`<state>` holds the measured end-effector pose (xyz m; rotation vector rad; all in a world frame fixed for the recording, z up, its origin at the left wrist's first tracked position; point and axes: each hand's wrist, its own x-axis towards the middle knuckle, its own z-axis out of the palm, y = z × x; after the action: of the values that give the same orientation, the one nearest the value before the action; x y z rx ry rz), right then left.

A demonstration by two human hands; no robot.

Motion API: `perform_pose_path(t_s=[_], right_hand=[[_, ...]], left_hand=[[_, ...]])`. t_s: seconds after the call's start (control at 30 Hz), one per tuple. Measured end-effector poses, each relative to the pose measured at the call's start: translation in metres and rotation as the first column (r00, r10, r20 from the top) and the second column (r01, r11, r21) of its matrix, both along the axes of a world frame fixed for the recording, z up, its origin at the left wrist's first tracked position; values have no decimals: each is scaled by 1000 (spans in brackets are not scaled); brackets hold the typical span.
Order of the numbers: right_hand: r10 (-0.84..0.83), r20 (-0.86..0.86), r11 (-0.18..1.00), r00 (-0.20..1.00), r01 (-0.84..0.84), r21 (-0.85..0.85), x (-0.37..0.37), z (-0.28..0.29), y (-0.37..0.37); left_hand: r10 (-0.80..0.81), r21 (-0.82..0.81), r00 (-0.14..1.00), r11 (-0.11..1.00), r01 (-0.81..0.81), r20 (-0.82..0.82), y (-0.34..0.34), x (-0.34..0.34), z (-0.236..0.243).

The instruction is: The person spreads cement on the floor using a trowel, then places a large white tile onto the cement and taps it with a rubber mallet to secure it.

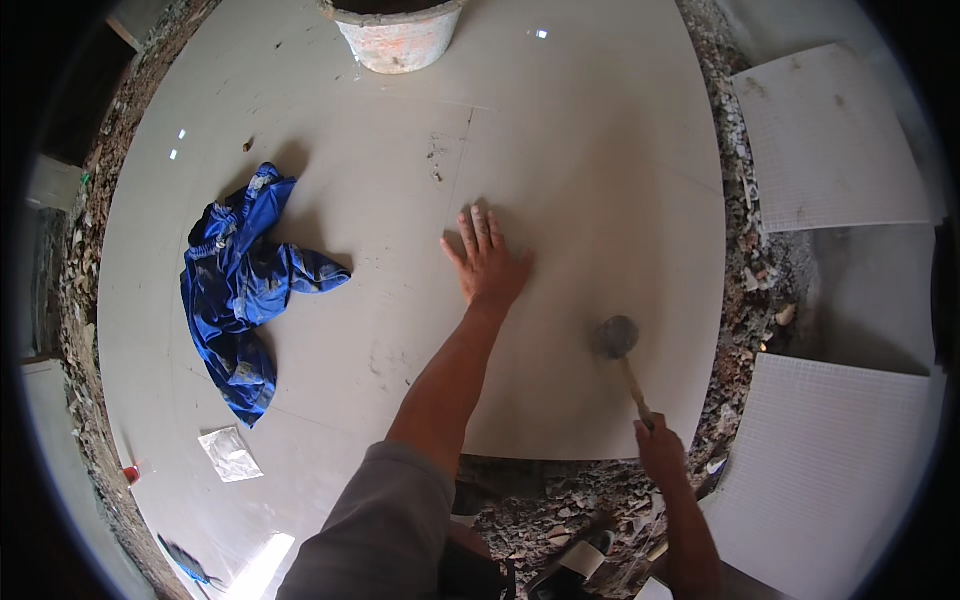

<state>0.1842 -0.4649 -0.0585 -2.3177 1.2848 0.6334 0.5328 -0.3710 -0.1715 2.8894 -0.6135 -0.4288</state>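
My left hand lies flat on a large glossy beige floor tile, its fingers spread. In my right hand is the handle of a rubber mallet, gripped near its end. The mallet's dark round head is over the tile's right part; whether it touches the surface I cannot tell. A thin joint line runs up from near my left fingertips, with dark smudges beside it.
Left on the tiles lie a crumpled blue cloth garment and a silvery packet. A mortar-stained bucket stands at the far edge. Rubble borders the tiles. Loose tiles, back side up, lean on the right.
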Motion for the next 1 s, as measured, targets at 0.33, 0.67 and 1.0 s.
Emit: perform_pose_path(t_s=[0.33,0.67,1.0], right_hand=[[-192,134,979,972,199,-43,-82,35,-27],[-230,676,922,700,379,-79,-17,-39,-102],[-185,610,967,771,255,-29,-4,-54,-153]], left_hand=[[-457,39,887,890,455,72,-33,-61,-2],[-629,-107,776,770,630,44,-106,-141,-5],[-532,-4,838,844,537,123,-154,-160,11]])
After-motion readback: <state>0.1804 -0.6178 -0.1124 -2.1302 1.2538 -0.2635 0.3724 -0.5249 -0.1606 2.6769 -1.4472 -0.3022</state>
